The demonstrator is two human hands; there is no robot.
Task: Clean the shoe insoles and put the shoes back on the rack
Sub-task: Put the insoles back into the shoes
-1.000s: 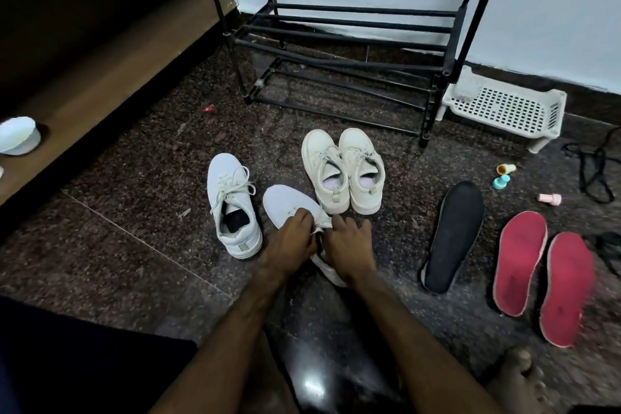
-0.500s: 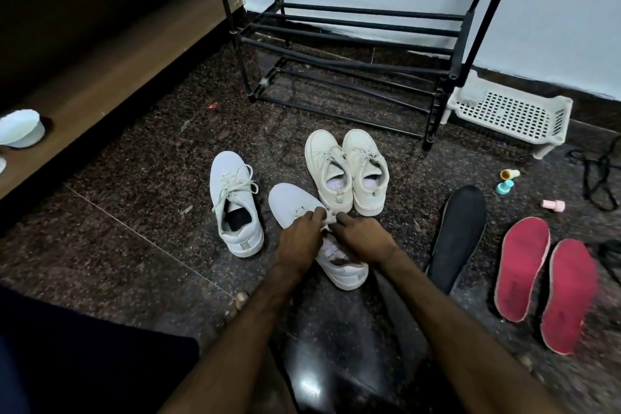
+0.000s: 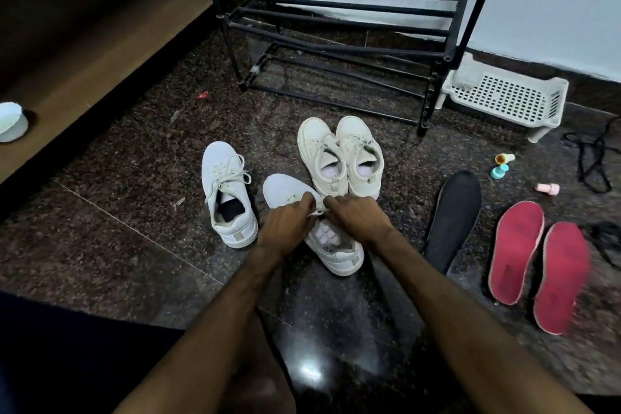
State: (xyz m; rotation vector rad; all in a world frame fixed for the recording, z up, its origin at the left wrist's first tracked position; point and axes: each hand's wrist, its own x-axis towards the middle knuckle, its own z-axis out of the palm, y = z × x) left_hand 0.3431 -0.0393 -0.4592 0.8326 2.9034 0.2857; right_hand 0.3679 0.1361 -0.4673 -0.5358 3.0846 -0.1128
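A dark speckled floor (image 3: 134,158) fills the view. A black rack (image 3: 353,6) stands at the back against the wall, its bars bare. A white basket (image 3: 504,101) sits just beside it on the right. A cream pair (image 3: 339,151) stands in front of the rack. To its left is a white shoe (image 3: 221,161) with a dark insole inside. Its mate (image 3: 336,252) lies between them, nearer the person. A black insole (image 3: 453,215) and two red insoles (image 3: 517,249) lie on the floor to the right. The left hand (image 3: 285,222) and right hand (image 3: 356,215) meet over the mate, fingers curled, each pinching its laces (image 3: 317,210). Small bottles (image 3: 502,165) lie near the basket.
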